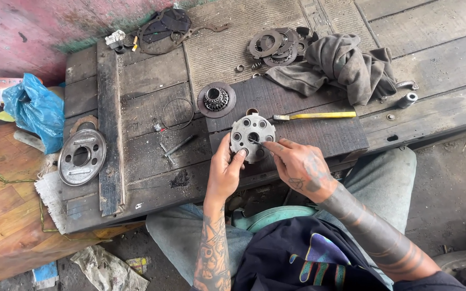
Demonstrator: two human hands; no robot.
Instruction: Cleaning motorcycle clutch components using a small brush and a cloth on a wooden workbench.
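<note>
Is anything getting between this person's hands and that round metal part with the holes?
Nothing visible. The left hand grips the round metal part at its lower left edge, and the right hand fingertips press its centre directly.

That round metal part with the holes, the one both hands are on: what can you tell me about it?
The round part is a dull grey metal disc with a wavy, lobed edge, a ring of round holes and a dark central hole. It looks worn and greasy. It faces up toward the camera at the near edge of the wooden bench. The left hand holds its lower left rim, and the right hand reaches its fingertips to the centre, seemingly with a thin tool.
</note>
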